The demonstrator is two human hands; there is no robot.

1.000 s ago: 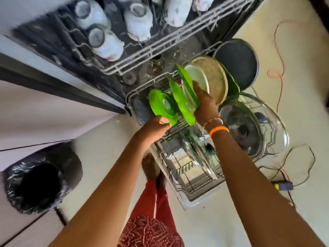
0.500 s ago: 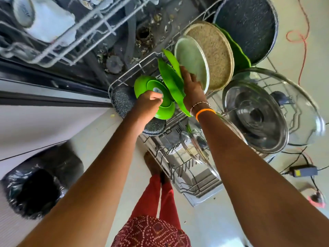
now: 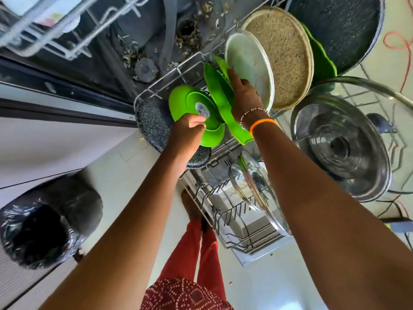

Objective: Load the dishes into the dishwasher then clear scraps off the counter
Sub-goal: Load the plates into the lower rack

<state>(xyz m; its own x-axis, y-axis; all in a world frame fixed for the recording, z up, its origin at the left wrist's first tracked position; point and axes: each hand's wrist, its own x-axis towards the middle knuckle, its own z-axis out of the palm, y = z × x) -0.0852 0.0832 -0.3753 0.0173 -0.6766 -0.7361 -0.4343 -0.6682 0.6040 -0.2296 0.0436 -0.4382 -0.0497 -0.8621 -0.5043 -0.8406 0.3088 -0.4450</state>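
Note:
My left hand (image 3: pixel 188 128) grips the lower rim of a round green plate (image 3: pixel 194 108), held on edge over the pulled-out lower rack (image 3: pixel 225 218) of the open dishwasher. My right hand (image 3: pixel 244 95) holds two green plates (image 3: pixel 220 95) standing on edge in the rack, fingers along their right face. Behind them stand a pale plate (image 3: pixel 250 63), a speckled tan plate (image 3: pixel 283 54) and a large dark speckled pan (image 3: pixel 339 30). A small dark speckled pan (image 3: pixel 154 121) sits under the left hand.
Two steel-rimmed glass lids (image 3: pixel 339 146) lean in the rack at right, another glass lid (image 3: pixel 257 189) near the front. The upper rack (image 3: pixel 44 25) juts out at top left. A bin lined with a black bag (image 3: pixel 44 229) stands at lower left. Cables (image 3: pixel 400 41) lie on the floor.
The view has closed in on the lower rack. My left hand has brought the round green plate nearer the two upright green plates that my right hand steadies.

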